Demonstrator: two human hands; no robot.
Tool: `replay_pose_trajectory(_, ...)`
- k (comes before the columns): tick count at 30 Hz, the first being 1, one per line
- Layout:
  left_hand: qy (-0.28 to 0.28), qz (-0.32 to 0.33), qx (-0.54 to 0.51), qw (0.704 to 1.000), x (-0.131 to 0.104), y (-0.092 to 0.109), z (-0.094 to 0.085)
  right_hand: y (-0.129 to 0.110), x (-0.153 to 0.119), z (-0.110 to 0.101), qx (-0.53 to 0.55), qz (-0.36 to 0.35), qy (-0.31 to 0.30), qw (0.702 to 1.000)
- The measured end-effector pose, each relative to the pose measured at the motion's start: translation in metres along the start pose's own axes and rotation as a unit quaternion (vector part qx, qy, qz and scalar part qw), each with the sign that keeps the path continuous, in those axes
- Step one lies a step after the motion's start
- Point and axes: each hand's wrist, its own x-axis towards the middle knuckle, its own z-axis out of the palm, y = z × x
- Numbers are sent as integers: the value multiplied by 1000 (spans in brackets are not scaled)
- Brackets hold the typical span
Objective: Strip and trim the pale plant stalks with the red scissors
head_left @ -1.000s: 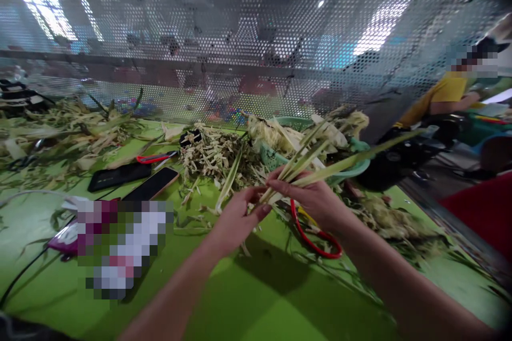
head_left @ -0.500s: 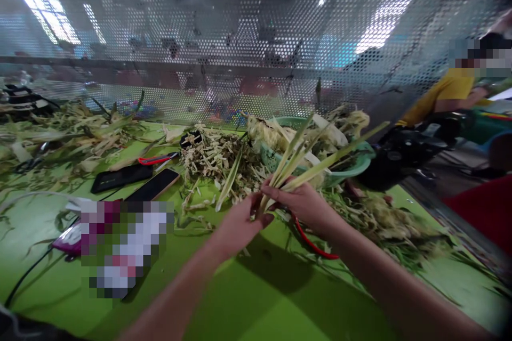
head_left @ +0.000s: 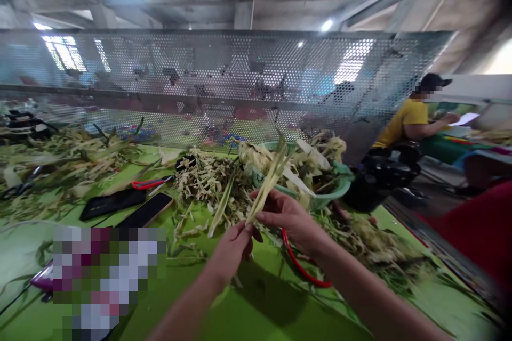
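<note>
A small bundle of pale yellow-green husk strips (head_left: 269, 184) stands slanted between my two hands, its tips up and to the right. My left hand (head_left: 236, 245) pinches the lower end between thumb and fingers. Just above it, my right hand (head_left: 282, 216) is closed round the side of the same strips. Behind the hands sits a green basket (head_left: 342, 186) heaped with husks and silk. A pile of short cut husk pieces (head_left: 204, 176) lies to its left. Part of a red curved handle (head_left: 300, 269) shows below my right wrist.
On the green table (head_left: 224, 309), two dark phones (head_left: 146, 210), a red-handled cutter (head_left: 150, 184) and blurred-out items lie left. Loose husks (head_left: 76, 160) cover the far left. A perforated screen (head_left: 224, 80) stands behind. A person in yellow (head_left: 414, 117) sits at right.
The view has tilted up, showing more ceiling. The strips, fanned apart before, are now gathered closer together and more upright. My right hand has shifted its hold on them.
</note>
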Motion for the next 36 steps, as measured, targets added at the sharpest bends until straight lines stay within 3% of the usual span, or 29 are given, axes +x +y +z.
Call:
replay_pose_trajectory(5, -7, 25, 17, 1000, -3, 2, 3, 9, 1, 5, -33, -5, 39, 999)
replay_pose_trajectory(10, -8, 26, -15, 1000, -1, -2, 4, 13, 2, 6, -67, -7, 37, 997)
replay_pose_trajectory(21, 73, -11, -75, 994, 1, -6, 2, 16, 5, 4, -84, -29, 28, 996)
replay_pose_trajectory(31, 1, 38, 13, 999, 4, -5, 1, 13, 3, 5, -108, -37, 28, 993)
replay_pose_trajectory(36, 19, 18, -35, 999, 5, -3, 1, 13, 3, 4, -103, -35, 25, 994)
